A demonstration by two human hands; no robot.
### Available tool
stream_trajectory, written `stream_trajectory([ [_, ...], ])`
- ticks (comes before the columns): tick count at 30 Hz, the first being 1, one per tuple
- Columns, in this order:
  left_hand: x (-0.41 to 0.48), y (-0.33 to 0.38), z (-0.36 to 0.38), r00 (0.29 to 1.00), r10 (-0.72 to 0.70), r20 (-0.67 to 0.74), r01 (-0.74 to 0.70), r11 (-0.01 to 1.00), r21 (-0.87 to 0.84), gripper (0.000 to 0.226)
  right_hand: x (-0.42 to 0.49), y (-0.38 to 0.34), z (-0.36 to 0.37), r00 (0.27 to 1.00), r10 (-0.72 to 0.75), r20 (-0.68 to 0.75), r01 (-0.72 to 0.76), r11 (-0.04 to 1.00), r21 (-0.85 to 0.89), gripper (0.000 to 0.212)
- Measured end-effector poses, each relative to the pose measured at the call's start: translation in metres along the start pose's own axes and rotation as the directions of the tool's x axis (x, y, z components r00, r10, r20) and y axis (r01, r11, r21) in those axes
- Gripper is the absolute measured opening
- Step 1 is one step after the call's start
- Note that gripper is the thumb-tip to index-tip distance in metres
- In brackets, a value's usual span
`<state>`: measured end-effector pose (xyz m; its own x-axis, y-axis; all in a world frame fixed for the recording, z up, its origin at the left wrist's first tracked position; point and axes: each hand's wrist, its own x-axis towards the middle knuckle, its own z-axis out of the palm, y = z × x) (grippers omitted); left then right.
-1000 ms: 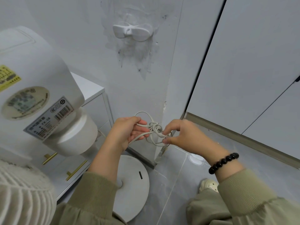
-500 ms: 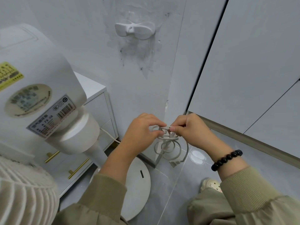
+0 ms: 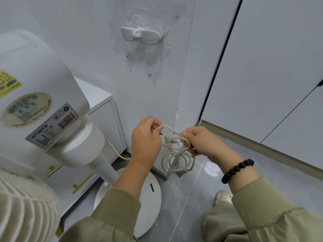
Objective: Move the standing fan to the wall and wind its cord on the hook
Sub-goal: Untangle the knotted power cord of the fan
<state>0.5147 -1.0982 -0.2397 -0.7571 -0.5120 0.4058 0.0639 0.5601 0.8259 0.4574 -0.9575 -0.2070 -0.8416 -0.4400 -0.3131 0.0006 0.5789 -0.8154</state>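
2 hands meet low in front of a grey, scuffed wall (image 3: pixel 83 49), both gripping a pale, round-section cord (image 3: pixel 175 158) gathered into several loose coils. The left hand (image 3: pixel 146 142) pinches the top loop between thumb and curled fingers; the right hand (image 3: pixel 201 144) pinches the same bundle just beside it, fingers hooked through the coils. The loops hang below and between the hands, above the glossy grey tiled floor (image 3: pixel 185 203). 1 strand runs from behind the left hand back to the neck of the standing fan (image 3: pixel 43 102), whose smooth white plastic housing carries printed stickers. Its flat round base (image 3: pixel 148 205) sits on the floor under the left forearm, close to the wall. A white, wing-shaped plastic hook (image 3: pixel 141 34) is fixed to the wall well above the hands, with no cord on it. A white drawer unit (image 3: pixel 106 117) with brass bar handles stands behind the fan. The right wrist wears a bracelet (image 3: pixel 237 169) of glossy black beads.
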Motion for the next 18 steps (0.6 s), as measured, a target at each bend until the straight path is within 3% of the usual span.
stream_trajectory([
  [3, 0.001, -0.001, -0.002, 1.000, 0.006, 0.021, -0.008, 0.997, 0.072, 0.017, -0.002, 0.000, 0.001, 1.000, 0.017, -0.019, -0.017, 1.000, -0.005, 0.034],
  [6, 0.003, -0.005, -0.004, 0.966, 0.179, 0.189, -0.211, 0.963, 0.170, 0.023, -0.004, 0.004, 0.000, 0.992, -0.046, -0.122, 0.035, 0.996, -0.086, 0.035],
  [11, 0.001, -0.011, -0.001, 0.870, 0.356, 0.342, -0.435, 0.880, 0.192, 0.012, -0.008, 0.004, -0.004, 0.989, -0.098, -0.113, 0.089, 0.993, -0.081, 0.034],
  [15, 0.000, -0.006, -0.004, 0.934, 0.292, 0.206, -0.334, 0.918, 0.215, 0.010, -0.009, 0.002, -0.006, 0.996, -0.085, -0.039, 0.082, 0.993, -0.090, 0.034],
  [18, 0.002, 0.002, -0.009, 0.996, 0.012, 0.091, -0.018, 0.998, 0.067, 0.016, -0.009, 0.003, -0.011, 0.996, -0.077, 0.036, 0.080, 0.992, -0.099, 0.036],
])
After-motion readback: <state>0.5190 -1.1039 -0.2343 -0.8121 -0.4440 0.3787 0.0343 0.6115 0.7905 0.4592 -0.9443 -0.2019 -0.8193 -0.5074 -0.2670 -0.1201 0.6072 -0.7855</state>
